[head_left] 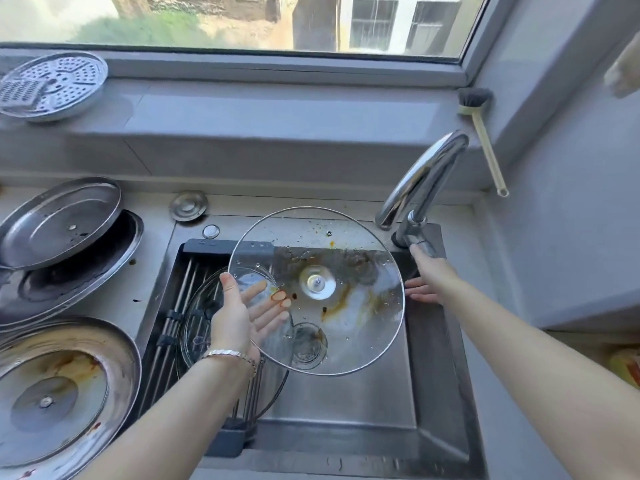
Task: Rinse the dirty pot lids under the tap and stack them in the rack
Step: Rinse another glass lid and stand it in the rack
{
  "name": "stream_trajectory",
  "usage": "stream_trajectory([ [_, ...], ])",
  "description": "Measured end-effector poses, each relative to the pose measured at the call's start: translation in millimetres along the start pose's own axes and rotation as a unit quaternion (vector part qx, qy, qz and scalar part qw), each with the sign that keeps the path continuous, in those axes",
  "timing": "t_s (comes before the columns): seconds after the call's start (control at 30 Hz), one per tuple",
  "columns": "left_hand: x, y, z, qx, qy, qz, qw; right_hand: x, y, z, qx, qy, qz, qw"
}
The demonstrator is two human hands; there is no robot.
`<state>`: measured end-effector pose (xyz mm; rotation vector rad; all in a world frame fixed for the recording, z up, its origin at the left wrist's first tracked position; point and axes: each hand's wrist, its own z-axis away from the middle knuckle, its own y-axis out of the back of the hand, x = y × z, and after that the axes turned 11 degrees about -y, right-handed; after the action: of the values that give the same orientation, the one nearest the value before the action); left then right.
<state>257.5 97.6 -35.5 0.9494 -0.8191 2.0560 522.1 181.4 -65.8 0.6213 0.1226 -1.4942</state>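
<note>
A large glass lid [360, 327] with brown and orange stains hangs tilted over the steel sink [349, 400]. My left hand [239, 320] holds its left rim, thumb on top and straight fingers spread under the glass. At the lid's right rim my right hand [427, 277] has straight fingers, and its thumb points up toward the base of the tap [426, 174]. No water shows at the spout. Another glass lid [195, 327] lies on the bar rack [173, 299] across the sink's left side.
On the counter at left sit a stained metal lid [52, 393] and two stacked metal lids [59, 223]. A small round cap [188, 205] lies behind the sink. A perforated steamer plate [52, 84] and a dish brush [485, 140] are on the window ledge.
</note>
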Motion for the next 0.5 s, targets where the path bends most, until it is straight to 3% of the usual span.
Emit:
stream_trajectory([
  [0.13, -1.4, 2.6, -1.7, 0.004, 0.007, -0.004, 1.000, -6.1, -4.0, -16.1, 0.024, -0.007, 0.045, 0.999],
  [0.5, -0.9, 0.0, 1.5, -0.006, 0.005, -0.042, 0.999, 1.0, -1.1, -26.3, 0.050, 0.017, 0.029, 0.998],
])
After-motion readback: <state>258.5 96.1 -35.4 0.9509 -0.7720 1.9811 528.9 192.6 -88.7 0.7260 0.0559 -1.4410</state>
